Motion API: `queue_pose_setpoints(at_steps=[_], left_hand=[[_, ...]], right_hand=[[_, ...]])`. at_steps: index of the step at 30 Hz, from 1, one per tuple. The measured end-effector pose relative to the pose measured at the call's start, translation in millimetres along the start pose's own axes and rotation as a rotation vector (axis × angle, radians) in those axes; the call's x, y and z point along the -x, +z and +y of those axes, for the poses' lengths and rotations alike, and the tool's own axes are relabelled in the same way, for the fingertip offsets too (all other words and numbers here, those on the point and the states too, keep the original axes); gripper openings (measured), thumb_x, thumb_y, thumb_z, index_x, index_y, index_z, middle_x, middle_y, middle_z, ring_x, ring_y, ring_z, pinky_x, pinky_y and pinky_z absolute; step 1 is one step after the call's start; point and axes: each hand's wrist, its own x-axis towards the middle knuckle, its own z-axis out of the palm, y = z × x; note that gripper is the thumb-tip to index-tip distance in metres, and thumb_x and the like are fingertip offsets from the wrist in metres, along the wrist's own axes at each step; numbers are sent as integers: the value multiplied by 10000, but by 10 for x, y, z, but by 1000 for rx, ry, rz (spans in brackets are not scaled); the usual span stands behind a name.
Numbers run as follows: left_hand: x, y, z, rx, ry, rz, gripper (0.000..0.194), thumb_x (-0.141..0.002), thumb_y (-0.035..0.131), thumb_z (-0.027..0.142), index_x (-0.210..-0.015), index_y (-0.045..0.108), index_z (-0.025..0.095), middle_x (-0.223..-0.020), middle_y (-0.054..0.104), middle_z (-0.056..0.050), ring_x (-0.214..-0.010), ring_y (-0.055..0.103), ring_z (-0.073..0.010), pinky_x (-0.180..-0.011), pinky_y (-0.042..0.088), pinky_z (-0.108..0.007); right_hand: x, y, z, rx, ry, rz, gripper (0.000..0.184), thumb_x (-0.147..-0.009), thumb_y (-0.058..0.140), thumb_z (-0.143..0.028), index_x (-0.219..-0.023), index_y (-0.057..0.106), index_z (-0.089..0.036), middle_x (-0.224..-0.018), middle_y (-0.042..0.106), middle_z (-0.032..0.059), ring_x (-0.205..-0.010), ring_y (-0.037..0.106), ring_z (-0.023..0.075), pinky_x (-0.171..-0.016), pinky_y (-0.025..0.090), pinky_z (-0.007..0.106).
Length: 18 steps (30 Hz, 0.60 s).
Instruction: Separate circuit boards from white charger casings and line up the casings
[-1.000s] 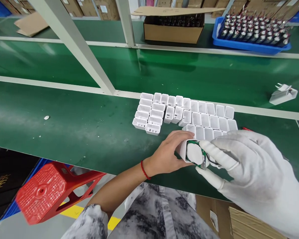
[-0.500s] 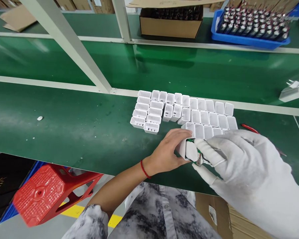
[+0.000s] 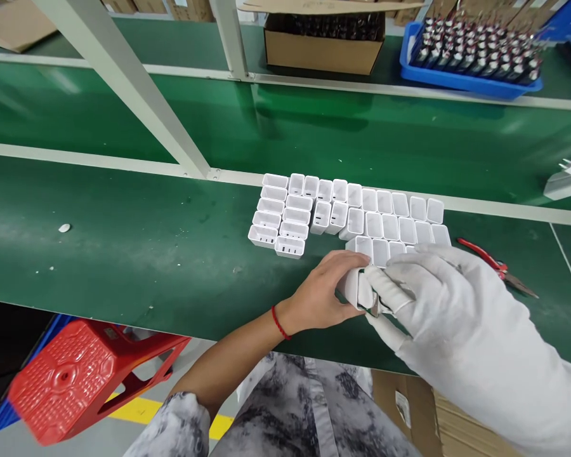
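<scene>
While your left hand grips a white case, your gloved right hand pinches an insert at its mouth, left of red-handled pliers on the desk.

Open white cases stand in rows on the green bench, red-handled pliers to their right, a white disc well left. On the shelf behind sit a carton and a blue tray.

Left fingers curled, right fingers pinching
</scene>
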Motion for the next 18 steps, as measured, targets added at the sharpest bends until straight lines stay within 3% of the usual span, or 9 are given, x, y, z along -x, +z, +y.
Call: queue_pose_setpoints(at_steps=[5,8,10,13,15,18], left_hand=[[-3,-25,26,6,-30,-39,627,-765,797,308,-1301,479,234,-1275,660,-147,-1217,627,-317,-1050,504,-507],[-13,-54,65,46,-70,-35,620,-762,814,374,-1279,507,225,-1253,669,-144,-1191,641,-311,-1044,517,-492],[-16,-71,74,84,-139,-3,637,-742,833,439,-1253,523,219,-1241,670,-142,-1181,648,-309,-1026,536,-474],[-2,-84,50,117,-216,48,654,-709,860,468,-1217,539,211,-1241,665,-144,-1191,647,-314,-1023,543,-473],[19,-77,26,152,-229,63,655,-701,868,464,-1208,542,208,-1245,662,-150,-1198,647,-314,-1031,538,-474],[43,-39,16,235,-267,81,659,-704,871,434,-1219,522,216,-1279,642,-150,-1227,634,-310,-1032,537,-451]], right_hand=[[-38,-6,-84,34,12,-46,159,-779,516,-69,-738,608,-191,-714,574,70,-649,545,224,-657,465,400],[-48,30,-79,-12,21,-52,141,-754,533,-70,-768,619,-180,-732,579,87,-666,566,253,-638,481,432],[-21,36,-23,-90,21,-21,187,-813,567,-167,-974,661,-156,-891,640,135,-824,627,324,-764,527,535],[82,3,82,-206,69,85,569,-895,629,-370,-1418,496,-191,-1205,621,176,-1090,617,390,-994,461,655],[183,-15,110,-263,179,131,718,-920,642,-420,-1553,342,-259,-1306,578,164,-1167,604,379,-1014,497,587],[351,52,53,-349,424,144,703,-956,594,-437,-1584,300,-321,-1309,588,152,-1147,636,358,-885,597,492]])
